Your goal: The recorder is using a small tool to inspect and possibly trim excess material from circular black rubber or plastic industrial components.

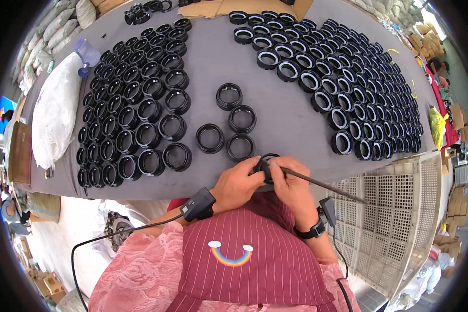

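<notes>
At the table's near edge my left hand (pixel 239 182) is closed on a black ring (pixel 265 162), with the thumb and fingers around its left side. My right hand (pixel 295 188) is closed on a long thin dark strip (pixel 327 186), whose free end sticks out to the right past the table edge. Its fingertips meet the ring, and the fingers hide the strip's other end. Just beyond my hands lie loose black rings: one (pixel 241 148) nearest, another (pixel 210 138) to its left, and others (pixel 242 119) farther off.
Rows of black rings (pixel 172 127) cover the table's left side. On the right are many rings with pale inner bands (pixel 342 142). A white plastic bag (pixel 57 112) lies at far left. A beige plastic crate (pixel 385 208) stands at the right, below the grey tabletop (pixel 208 67).
</notes>
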`<state>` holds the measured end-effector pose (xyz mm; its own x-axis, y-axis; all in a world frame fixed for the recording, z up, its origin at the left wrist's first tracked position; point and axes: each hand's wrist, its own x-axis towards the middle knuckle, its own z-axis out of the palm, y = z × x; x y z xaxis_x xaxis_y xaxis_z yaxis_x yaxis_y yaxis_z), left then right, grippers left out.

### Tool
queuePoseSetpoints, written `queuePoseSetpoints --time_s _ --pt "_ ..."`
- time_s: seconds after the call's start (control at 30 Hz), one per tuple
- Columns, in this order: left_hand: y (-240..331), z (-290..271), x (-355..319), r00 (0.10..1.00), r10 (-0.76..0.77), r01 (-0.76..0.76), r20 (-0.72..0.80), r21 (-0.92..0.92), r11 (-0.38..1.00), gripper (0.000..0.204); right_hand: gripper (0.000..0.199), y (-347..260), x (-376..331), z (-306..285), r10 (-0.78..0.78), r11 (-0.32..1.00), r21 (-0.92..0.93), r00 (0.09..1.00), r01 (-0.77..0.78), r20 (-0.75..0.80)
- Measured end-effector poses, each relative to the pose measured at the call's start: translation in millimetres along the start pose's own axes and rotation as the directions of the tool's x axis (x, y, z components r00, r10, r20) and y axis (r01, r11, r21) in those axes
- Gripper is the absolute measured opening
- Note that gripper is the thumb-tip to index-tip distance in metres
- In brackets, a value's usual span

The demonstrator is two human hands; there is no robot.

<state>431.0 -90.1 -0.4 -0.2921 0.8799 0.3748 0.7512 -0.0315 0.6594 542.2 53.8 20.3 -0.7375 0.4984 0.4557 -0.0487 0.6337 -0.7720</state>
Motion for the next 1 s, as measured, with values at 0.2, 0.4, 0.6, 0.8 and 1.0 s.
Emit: queuePoseSetpoints --time_s 0.2,0.4,0.6,0.8,1.0 --pt "10 -6 -1 0.998 0.03 -0.031 -0.06 -0.01 0.999 0.019 0.013 12 -23 -16 0.379 0.864 0.417 0.91 -0.283 -0.167" --pt "16 -45 -26 0.71 -0.561 0.695 0.426 -0.55 0.463 0.023 0.018 -6 -37 -43 0.587 0.681 0.599 0.803 -0.422 -0.102" --pt "9 -77 -47 0.496 -0.713 0.763 0.495 -0.64 0.086 0.037 0.022 -30 -34 6 0.417 0.89 0.092 0.878 -0.447 0.236" --pt "16 -84 -69 0.451 -0.82 0.737 0.352 -0.665 0.119 0.049 0.019 -29 -21 39 0.313 0.912 0.167 0.9 -0.374 0.303" --pt "12 -65 -79 0.555 -0.823 0.499 0.124 -0.84 0.211 0.056 0.014 -19 -24 42 0.278 0.827 0.43 0.928 -0.363 0.249"
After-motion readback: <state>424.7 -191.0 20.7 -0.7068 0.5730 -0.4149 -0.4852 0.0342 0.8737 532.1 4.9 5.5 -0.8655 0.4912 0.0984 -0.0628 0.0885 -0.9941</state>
